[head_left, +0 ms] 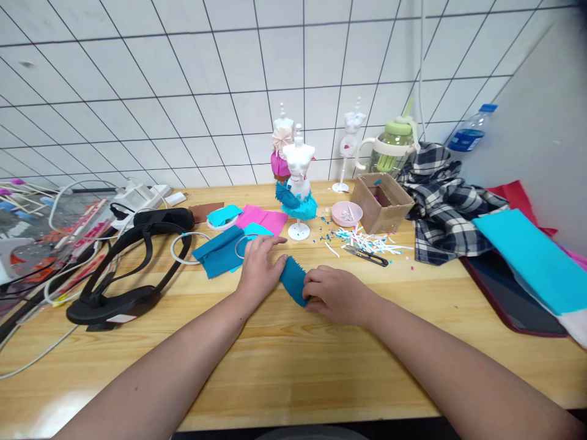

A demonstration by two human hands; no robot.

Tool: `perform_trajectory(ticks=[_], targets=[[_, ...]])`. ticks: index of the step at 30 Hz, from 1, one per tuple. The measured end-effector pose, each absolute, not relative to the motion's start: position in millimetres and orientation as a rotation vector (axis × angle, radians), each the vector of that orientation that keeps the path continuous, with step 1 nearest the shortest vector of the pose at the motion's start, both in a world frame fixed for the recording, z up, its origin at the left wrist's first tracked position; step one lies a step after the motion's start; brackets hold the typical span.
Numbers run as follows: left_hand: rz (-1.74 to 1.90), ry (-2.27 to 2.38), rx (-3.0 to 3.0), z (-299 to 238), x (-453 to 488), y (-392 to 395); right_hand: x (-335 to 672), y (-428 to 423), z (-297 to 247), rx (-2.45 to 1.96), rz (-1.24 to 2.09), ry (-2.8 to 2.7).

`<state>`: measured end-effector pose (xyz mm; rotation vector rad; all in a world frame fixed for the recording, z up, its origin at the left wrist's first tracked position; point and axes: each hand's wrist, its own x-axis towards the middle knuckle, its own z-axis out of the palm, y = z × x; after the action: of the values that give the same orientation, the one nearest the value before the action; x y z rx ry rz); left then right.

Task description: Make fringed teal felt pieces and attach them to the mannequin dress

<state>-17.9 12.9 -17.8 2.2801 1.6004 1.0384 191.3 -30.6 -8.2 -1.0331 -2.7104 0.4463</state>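
Observation:
A small teal-blue piece [292, 281] of thin sheet, cloth or crepe paper, lies at a slant on the table with a jagged upper right edge. My right hand [337, 293] is closed on its lower right end, fingertips pinching it. My left hand [262, 266] rests on the table at its other side, fingers stretched out, thumb at the piece's left edge. Just beyond stands a small white dress form [299, 160] wearing a ruffled blue skirt [299, 206]. Beside my left hand lie a larger folded teal-blue sheet [219, 253] and a white ring [239, 245].
Thread snips [367, 255] lie by white paper scraps [373, 239], a pink dish [347, 214] and a cardboard box [383, 205]. Two more dress forms, a green-lidded jug [395, 146] and a plaid cloth [440, 208] stand behind. A black headset strap [123, 293] and cables occupy the left.

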Motion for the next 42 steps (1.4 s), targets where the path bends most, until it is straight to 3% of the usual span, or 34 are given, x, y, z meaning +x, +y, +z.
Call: perform_trajectory(ticks=[3,11,42], targets=[[1.005,1.396,2.390,-7.7,-16.5,1.0,192.7,-29.0,-8.6,-1.127,0.437,-2.667],[0.446,1.087,2.577,-0.8,-11.8,-19.7,199.0,-22.2,-12.5,-1.136,0.451,-2.571],[0.206,1.104,2.833,-5.4,-2.0,-20.5,187.6,-25.2,-16.3,-1.327,0.198,-2.710]])
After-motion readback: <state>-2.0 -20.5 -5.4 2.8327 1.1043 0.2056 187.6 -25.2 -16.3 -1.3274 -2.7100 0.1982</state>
